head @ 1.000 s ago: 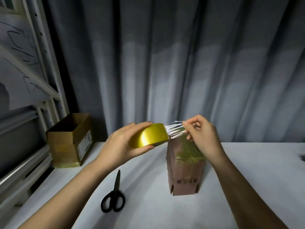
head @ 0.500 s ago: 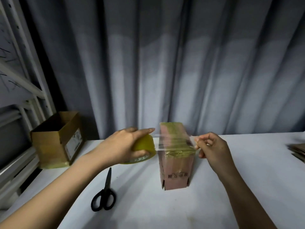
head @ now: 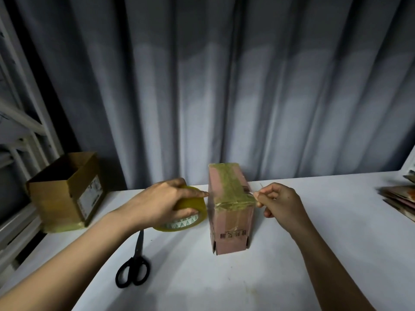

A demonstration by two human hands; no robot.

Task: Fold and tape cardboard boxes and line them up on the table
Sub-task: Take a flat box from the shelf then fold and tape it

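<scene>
A small pinkish cardboard box [head: 229, 230] stands upright in the middle of the white table [head: 224, 286], its top crossed with yellowish tape. My left hand [head: 157, 205] grips a yellow tape roll [head: 190, 217] just left of the box. A strip of clear tape [head: 233, 204] runs from the roll across the box's near top edge. My right hand [head: 278, 203] pinches the strip's free end at the box's right top corner.
Black scissors [head: 133, 264] lie on the table in front of my left arm. An open brown cardboard box [head: 65, 194] stands at the far left by a white rack [head: 20, 122]. Flat cardboard sheets [head: 399, 197] are stacked at the right edge. A grey curtain hangs behind.
Both hands have come down with the tape. The strip, earlier stretched in the air above the box, now lies across the box's top front edge.
</scene>
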